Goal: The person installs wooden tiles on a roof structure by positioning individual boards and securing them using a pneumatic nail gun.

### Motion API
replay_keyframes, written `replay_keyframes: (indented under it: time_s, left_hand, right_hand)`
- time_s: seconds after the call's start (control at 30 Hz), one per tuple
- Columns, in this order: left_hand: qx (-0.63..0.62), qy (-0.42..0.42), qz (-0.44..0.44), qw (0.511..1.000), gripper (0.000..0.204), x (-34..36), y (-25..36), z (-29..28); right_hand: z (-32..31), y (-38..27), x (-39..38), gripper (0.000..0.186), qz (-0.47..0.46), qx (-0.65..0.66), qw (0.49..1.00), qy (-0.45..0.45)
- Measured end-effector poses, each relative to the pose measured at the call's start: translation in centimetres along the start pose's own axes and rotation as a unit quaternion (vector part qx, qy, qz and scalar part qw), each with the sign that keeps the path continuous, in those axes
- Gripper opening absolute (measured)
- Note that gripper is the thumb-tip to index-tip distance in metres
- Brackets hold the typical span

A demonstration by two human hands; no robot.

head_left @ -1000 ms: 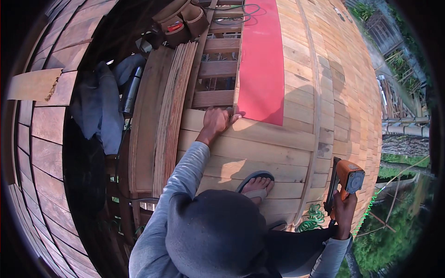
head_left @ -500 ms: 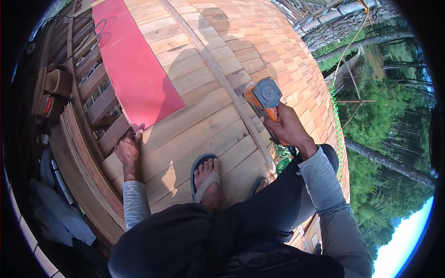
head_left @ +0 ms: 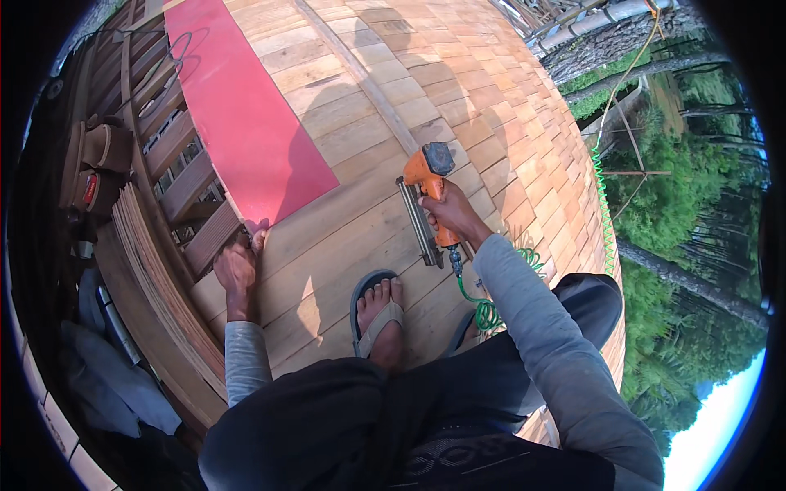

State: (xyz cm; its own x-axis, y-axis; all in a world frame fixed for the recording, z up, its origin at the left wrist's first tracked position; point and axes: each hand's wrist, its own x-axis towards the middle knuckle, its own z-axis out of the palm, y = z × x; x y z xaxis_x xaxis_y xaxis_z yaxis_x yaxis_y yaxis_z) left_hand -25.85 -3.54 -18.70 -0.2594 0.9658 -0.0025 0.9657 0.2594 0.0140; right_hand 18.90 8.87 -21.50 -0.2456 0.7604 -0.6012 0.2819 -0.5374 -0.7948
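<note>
One orange, metal-railed nail gun (head_left: 422,173) is gripped in my right fingers (head_left: 438,210) above wooden shingles (head_left: 491,139); my left fingers (head_left: 259,237), grip unclear, touch the flat red sheet (head_left: 246,123); a brown pouch (head_left: 107,147) holds a red item (head_left: 89,189).

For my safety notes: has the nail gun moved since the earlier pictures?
Yes: the nail gun has moved left, closer to the red sheet.

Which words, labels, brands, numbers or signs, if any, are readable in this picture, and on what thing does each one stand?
Dark garment at the lower edge: outlined lettering, incomplete, not copied here.
Orange nail gun: no readable text.
Red item in brown pouch: any marking too small to read.
Red sheet: no visible lettering.
</note>
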Motion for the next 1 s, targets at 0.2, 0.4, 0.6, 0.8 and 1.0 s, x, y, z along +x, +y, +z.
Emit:
replay_keyframes:
  time_s: [0.2,0.4,0.6,0.8,1.0]
  left_hand:
    - [-0.016,0.023,0.008,1.0,0.058,0.3,0.4,0.0]
    - [0.004,-0.058,-0.053,0.997,0.042,0.7,1.6,-1.8]
    - [0.013,-0.029,-0.031,0.999,0.049,0.2,0.5,-0.6]
    - [0.006,-0.042,-0.037,0.998,0.065,0.4,1.9,-1.0]
    - [-0.048,0.004,-0.017,0.999,0.06,0.1,1.6,-1.2]
  right_hand:
    - [0.2,-0.2,0.3,0.03,-0.036,0.031,0.998,-0.036]
    - [4.8,-2.7,-2.7,0.035,-0.066,-0.039,0.994,-0.074]
    - [5.3,-3.4,-4.0,0.036,-0.006,-0.009,0.993,-0.12]
    - [4.7,-2.0,-4.0,0.029,-0.015,-0.018,0.994,-0.104]
    - [5.4,-3.4,-3.2,0.027,-0.027,-0.007,0.99,-0.135]
